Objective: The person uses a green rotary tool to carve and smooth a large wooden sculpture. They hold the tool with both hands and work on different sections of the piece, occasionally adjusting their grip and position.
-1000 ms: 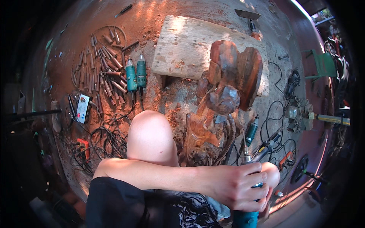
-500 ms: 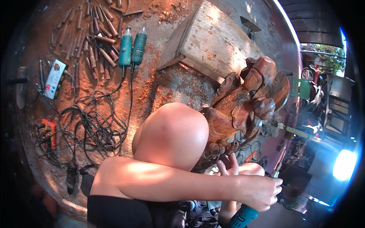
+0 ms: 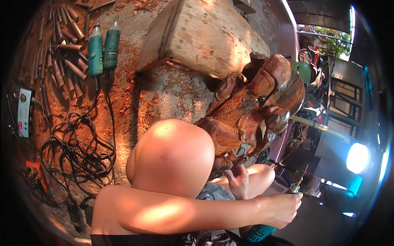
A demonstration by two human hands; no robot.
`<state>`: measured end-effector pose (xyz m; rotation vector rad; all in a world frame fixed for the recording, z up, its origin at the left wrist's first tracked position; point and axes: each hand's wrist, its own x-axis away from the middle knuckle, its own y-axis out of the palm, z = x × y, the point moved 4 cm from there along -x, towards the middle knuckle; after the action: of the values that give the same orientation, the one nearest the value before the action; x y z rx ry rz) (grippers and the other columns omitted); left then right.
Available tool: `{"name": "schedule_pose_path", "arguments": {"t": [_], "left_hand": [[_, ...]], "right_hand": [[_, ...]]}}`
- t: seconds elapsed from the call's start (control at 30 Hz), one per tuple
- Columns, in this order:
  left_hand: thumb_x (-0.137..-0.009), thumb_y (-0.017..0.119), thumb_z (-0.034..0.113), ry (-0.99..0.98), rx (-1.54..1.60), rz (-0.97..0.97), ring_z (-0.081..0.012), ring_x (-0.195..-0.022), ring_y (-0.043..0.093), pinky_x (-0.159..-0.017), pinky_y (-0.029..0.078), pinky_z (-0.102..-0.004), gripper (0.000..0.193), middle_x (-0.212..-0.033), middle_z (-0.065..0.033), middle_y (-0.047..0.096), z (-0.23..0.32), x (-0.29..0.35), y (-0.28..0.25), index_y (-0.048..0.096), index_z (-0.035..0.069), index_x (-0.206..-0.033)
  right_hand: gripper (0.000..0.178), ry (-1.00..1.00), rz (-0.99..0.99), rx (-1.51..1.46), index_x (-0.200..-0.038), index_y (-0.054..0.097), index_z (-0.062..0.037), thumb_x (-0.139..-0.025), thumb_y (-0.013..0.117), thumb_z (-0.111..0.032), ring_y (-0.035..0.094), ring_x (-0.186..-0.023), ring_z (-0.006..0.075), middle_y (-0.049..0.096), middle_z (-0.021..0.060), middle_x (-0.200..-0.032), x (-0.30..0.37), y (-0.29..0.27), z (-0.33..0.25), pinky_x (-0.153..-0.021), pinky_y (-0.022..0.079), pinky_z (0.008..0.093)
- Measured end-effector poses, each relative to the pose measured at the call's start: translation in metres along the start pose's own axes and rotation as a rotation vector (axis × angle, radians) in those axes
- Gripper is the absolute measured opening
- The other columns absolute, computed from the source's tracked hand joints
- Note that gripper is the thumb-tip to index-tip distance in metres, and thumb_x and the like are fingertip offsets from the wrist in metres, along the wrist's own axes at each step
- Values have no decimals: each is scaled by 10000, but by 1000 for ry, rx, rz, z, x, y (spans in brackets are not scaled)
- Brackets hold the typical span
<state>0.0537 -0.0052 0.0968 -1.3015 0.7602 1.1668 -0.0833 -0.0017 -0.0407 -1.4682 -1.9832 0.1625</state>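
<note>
My left forearm crosses from the left, and my left hand (image 3: 279, 210) is closed around a teal die grinder (image 3: 261, 233). The grinder's metal nose and thin bit (image 3: 303, 177) stick out beyond the fist, pointing away from the carving. My right hand (image 3: 239, 181) is partly behind the left forearm, thumb stretched out apart from the fingers. It is next to a rounded knob at the near end of a reddish-brown wood carving (image 3: 234, 123); some fingertips are hidden, so contact is unclear. The carving leans beyond my bent knee, its surface cut with curved grooves.
A wooden block (image 3: 205, 41) stands behind the carving. Two more teal grinders (image 3: 95, 55) lie on the dusty floor at left, beside several chisels (image 3: 59, 74), tangled black cables (image 3: 78, 151) and a white power strip (image 3: 24, 112). A bright lamp (image 3: 358, 158) glows at right.
The whole view has shifted, carrying floor tools and carving leftward. My left hand keeps its grip on the grinder. My right hand shows more fully below the carving's knob.
</note>
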Motion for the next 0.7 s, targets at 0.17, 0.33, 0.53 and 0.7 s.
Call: {"name": "schedule_pose_path", "arguments": {"t": [0.17, 0.33, 0.53, 0.7], "left_hand": [[-840, 691, 265, -7, 35, -116, -246, -908, 640, -939, 479, -375, 251, -947, -33, 684, -9, 10, 0, 786, 45, -913], [-846, 686, 269, -41, 125, -75, -248, -930, 651, -942, 522, -411, 236, -971, -46, 672, -12, 15, 9, 768, 72, -945], [-826, 738, 240, -85, 140, -188, -194, -988, 684, -865, 568, -358, 234, -1029, -11, 665, -25, 12, -1, 715, 108, -1018], [-837, 736, 209, -208, 48, -318, -194, -927, 713, -795, 561, -316, 189, -1043, -6, 722, -31, 20, 6, 748, 155, -1018]], "right_hand": [[699, -70, 32, 71, -1566, 530, 45, -979, 842, -172, 708, -1221, 193, 715, 144, -1395, -8, -4, 15, -1046, 561, 351], [702, -38, 37, 175, -1516, 595, 15, -935, 883, -254, 701, -1296, 262, 681, 195, -1471, -12, -6, 4, -1052, 560, 380], [821, -240, 45, 81, -1616, 494, -53, -897, 881, -132, 597, -1449, 352, 539, 234, -1625, 18, -45, -24, -1135, 542, 425], [874, -564, -10, -243, -1625, 424, -79, -885, 885, -141, 592, -1407, 420, 479, 294, -1619, 88, -83, -1, -1117, 548, 483]]}}
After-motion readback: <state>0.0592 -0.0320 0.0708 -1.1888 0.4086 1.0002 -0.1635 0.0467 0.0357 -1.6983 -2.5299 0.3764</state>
